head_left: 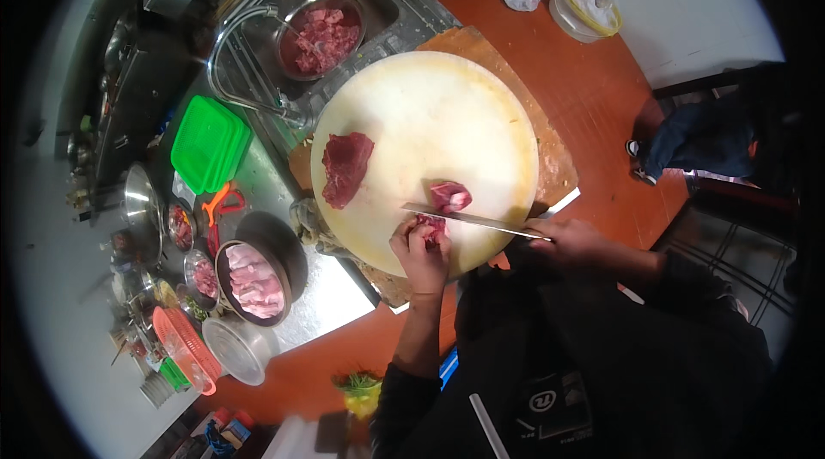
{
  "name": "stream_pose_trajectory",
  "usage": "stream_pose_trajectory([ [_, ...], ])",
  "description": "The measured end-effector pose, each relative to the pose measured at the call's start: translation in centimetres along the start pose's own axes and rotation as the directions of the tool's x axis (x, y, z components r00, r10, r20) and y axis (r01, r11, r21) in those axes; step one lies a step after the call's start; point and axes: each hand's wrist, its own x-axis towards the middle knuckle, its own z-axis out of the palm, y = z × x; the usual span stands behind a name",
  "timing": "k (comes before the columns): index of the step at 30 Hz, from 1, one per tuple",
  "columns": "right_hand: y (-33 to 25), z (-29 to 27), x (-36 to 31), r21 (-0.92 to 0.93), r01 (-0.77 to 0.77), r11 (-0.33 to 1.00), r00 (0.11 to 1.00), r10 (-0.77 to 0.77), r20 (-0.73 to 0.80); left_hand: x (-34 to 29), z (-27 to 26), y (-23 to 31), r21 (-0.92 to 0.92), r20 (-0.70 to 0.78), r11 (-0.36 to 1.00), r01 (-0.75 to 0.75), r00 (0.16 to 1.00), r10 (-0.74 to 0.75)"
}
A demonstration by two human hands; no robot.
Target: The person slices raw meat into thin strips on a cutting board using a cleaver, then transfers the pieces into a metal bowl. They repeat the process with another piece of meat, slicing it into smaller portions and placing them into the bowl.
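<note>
On the large round cream cutting board (404, 102), my left hand (421, 254) curls its fingers over a small piece of red meat (432, 225). My right hand (563, 241) grips the handle of a long knife (481, 221). Its blade stretches leftward across the board, between the meat under my left fingers and another piece of red meat with a pale end (451, 196) just beyond. Whether the edge touches meat, I cannot tell. A bigger dark red slab of meat (346, 168) lies apart at the board's left side.
Behind the board, a metal bowl of meat chunks (320, 36) sits in the sink (382, 8) under a curved faucet (219, 59). To the left are green baskets (209, 145), orange-handled scissors (225, 205) and a pot of pale meat slices (255, 283). A person's leg (692, 141) shows at right.
</note>
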Motion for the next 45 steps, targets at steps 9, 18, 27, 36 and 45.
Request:
stream_pose_trajectory([
  [9,1.9,-2.1,-1.1,0.192,-0.115,0.975,0.993,0.119,-0.006,1.1,-1.6,0.4,-0.291,0.219,0.829,0.478,0.876,-0.429],
  [18,3.3,-2.2,-0.8,0.151,-0.010,0.989,0.997,0.022,-0.075,3.1,-3.5,3.6,-0.879,0.433,0.064,0.472,0.848,-0.305],
  [27,3.1,-1.6,-1.0,0.103,0.020,0.994,0.991,-0.007,-0.132,3.9,-3.4,4.8,-0.910,0.355,0.092,0.405,0.874,-0.333],
  [36,3.5,-1.2,-0.8,0.122,0.063,0.991,0.988,-0.045,-0.149,3.3,-3.7,4.5,-0.889,0.287,0.220,0.402,0.862,-0.417],
  [45,3.2,-1.2,-0.8,0.147,0.041,0.988,0.991,-0.022,-0.130,2.0,-2.9,4.1,-0.627,0.281,0.471,0.621,0.743,-0.607],
])
